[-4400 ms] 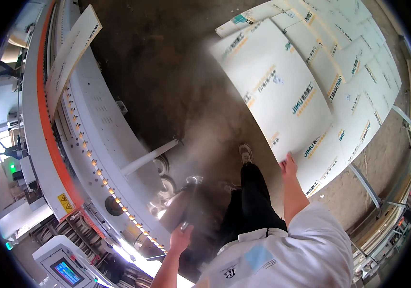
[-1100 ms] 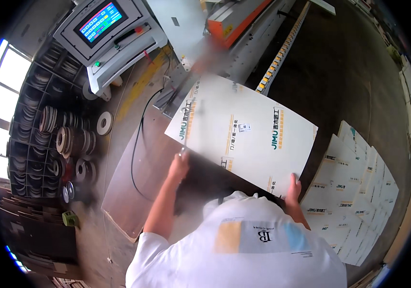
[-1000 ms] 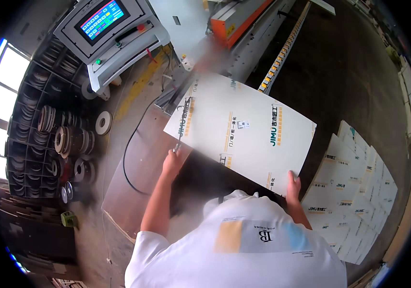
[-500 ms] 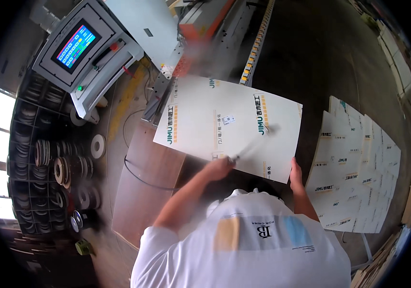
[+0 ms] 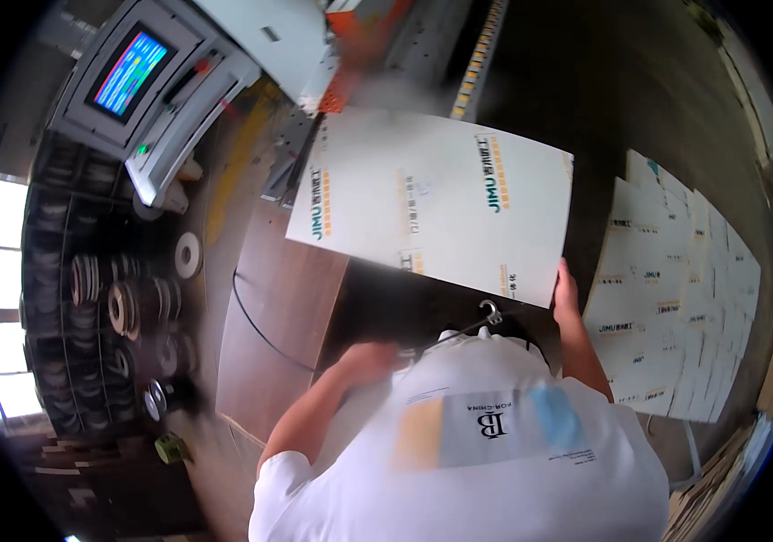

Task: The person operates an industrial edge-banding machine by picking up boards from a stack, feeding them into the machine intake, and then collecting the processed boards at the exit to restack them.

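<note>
Holding a white panel one-handed beside the machine

White panel (image 5: pixel 436 203), large and rectangular with printed markings, sits tilted at centre frame, above a brown wooden board (image 5: pixel 278 339) on the floor. Right hand (image 5: pixel 567 289) pinches the panel's lower right corner at about 4 o'clock, fingers closed on the edge. Left hand (image 5: pixel 364 361) is off the panel, blurred, low at 7 o'clock near the chest; whether its grip is open or closed cannot be told. A metal hook (image 5: pixel 490 313) shows just under the panel's lower edge. Stack of white panels (image 5: pixel 675 307) lies at 3 o'clock. Control console (image 5: pixel 147 86) with lit screen at 10 o'clock. Edging rolls (image 5: pixel 125 307) racked at 9 o'clock.
</note>
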Demonstrator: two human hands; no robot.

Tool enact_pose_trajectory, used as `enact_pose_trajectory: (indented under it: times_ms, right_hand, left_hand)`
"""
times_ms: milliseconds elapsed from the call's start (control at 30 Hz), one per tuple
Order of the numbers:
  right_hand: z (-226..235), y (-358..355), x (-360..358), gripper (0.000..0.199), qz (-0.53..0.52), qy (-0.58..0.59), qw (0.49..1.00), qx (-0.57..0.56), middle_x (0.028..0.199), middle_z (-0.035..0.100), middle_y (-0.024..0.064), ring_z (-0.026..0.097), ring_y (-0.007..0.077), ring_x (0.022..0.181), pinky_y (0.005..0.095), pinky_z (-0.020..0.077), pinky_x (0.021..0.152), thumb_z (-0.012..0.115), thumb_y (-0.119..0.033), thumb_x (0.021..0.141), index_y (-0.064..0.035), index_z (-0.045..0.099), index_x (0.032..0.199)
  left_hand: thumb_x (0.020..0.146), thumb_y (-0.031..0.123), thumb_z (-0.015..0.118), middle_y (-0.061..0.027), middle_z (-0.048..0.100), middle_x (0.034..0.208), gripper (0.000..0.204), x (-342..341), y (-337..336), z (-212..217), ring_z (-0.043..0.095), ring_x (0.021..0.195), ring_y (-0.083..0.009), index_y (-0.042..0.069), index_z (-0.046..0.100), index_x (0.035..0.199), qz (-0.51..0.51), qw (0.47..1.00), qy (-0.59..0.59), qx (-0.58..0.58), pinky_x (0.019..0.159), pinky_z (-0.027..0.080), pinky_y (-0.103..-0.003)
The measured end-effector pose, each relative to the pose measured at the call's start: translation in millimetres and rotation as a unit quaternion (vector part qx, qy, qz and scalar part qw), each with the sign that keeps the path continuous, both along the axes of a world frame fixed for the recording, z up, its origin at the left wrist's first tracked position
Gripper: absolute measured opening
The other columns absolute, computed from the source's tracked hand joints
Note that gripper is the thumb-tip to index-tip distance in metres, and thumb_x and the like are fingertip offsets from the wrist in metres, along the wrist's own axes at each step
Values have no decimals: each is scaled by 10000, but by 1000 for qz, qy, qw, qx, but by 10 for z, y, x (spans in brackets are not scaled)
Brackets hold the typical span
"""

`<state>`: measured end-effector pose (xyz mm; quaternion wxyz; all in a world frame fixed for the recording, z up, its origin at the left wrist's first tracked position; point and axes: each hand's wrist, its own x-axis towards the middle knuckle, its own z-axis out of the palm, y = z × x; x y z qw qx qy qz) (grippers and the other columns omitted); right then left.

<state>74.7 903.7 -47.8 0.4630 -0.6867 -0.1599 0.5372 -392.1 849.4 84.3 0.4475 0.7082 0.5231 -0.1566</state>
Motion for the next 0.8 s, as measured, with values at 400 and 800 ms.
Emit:
enact_pose_trajectory:
  times_ms: [400,800]
  right_hand:
    - [-26,-46,40,541,116,-182,976,-9,1151,684,107,611,203,1074,321,438,970,524,-466,1019,37,643,1177]
    - [13,-274,58,473,136,-302,943,44,1019,703,156,652,220,960,339,491,861,541,-424,1027,29,636,1125]
  left_hand:
    - [966,499,578,-224,704,960,462,-598,-975,-14,686,904,-390,65,619,1120,178,982,47,-41,781,519,-484]
    - [978,481,562,-219,701,900,456,-1463,-1140,-194,685,866,-406,39,642,1053,420,886,164,107,733,518,-495]
